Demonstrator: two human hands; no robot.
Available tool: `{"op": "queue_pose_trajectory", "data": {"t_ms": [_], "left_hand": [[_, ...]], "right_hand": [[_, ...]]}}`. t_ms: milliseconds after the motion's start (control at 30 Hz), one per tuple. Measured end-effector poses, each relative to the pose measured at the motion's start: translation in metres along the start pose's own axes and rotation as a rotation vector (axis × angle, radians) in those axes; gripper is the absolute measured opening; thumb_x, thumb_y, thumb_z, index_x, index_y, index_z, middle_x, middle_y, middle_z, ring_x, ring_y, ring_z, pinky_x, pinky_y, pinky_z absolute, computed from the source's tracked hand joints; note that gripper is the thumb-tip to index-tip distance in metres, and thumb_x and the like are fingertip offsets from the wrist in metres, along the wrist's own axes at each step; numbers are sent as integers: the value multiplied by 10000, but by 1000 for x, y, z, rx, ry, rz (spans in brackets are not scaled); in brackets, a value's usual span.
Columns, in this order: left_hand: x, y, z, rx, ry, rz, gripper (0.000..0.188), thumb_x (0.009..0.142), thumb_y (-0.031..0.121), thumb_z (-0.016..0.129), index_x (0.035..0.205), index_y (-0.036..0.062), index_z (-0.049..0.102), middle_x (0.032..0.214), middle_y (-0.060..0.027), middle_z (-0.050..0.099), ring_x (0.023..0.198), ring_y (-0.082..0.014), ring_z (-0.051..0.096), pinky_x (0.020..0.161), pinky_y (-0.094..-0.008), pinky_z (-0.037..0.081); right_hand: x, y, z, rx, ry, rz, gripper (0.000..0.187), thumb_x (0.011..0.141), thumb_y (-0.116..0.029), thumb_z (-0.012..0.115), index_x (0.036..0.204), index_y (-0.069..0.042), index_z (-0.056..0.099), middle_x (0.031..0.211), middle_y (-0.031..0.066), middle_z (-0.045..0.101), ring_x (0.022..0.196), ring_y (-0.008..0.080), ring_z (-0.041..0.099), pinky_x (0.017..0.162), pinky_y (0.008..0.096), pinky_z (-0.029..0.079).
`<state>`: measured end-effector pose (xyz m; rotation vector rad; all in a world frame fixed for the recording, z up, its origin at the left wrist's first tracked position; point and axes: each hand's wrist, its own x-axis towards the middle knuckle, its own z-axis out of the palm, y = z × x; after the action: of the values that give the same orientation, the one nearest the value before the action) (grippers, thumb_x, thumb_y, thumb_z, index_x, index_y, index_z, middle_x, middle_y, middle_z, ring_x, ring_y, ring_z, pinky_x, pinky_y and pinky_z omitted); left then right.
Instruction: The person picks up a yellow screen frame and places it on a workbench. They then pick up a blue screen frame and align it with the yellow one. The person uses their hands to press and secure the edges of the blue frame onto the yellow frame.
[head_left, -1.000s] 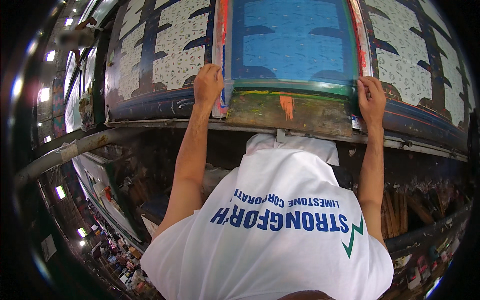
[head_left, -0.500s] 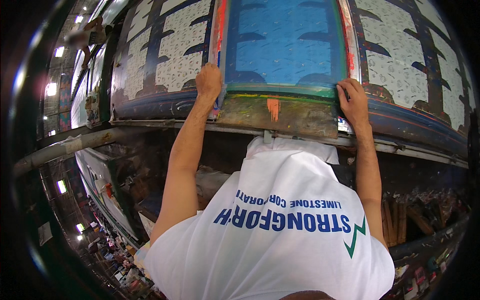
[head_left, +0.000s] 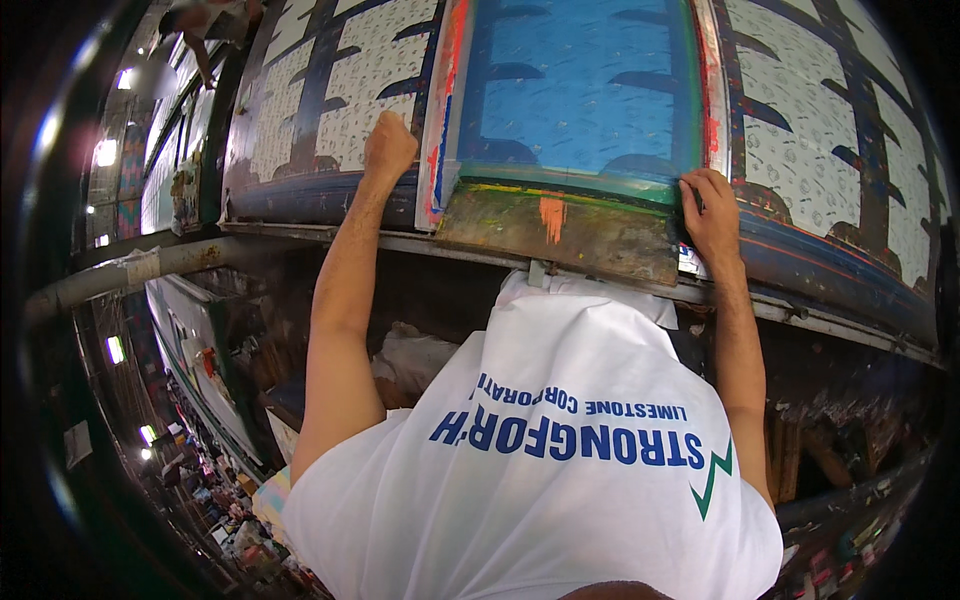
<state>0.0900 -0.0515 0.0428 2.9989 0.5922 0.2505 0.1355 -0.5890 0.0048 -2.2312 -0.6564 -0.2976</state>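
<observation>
blue screen seems delicate; grasp its likely stiff side rails. left hand balled; right hand curled, pinch unclear.

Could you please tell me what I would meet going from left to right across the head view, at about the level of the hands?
Bright light, patterned sheet, left hand, paint-streaked rail, blue screen, right hand, another patterned sheet.

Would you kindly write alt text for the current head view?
A person's right hand is at the lower right corner of a blue screen; the closed left hand is left of its frame, by white patterned panels.
</observation>
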Motion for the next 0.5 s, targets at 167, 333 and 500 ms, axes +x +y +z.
{"op": "queue_pose_trajectory", "data": {"t_ms": [167, 333, 500], "left_hand": [[-24, -4, -34, 32, -351, 123, 413, 1056, 329, 448, 1008, -18, 667, 977, -306, 710, 960, -517, 678, 862, -583, 518], [-71, -19, -68, -59, -888, 240, 255, 996, 249, 615, 1058, 19, 706, 936, -208, 721, 877, -424, 681, 833, -490, 531], [-92, -29, -64, -342, -466, 253, 303, 837, 67, 805, 1128, 23, 731, 919, -104, 698, 820, -273, 680, 779, -388, 542]], "right_hand": [[2, -2, 0, -68, -20, -29, 130, 937, -88, 722, 1030, 3, 728, 1063, 180, 691, 1015, 370, 670, 886, 447, 531], [12, -4, 1, 36, -89, 48, 129, 947, -94, 723, 1034, 2, 729, 1051, 162, 695, 973, 345, 682, 857, 415, 539], [47, 6, 2, -24, -65, 23, 149, 979, -135, 715, 1017, 9, 729, 997, 142, 697, 903, 293, 688, 815, 370, 541]]}}
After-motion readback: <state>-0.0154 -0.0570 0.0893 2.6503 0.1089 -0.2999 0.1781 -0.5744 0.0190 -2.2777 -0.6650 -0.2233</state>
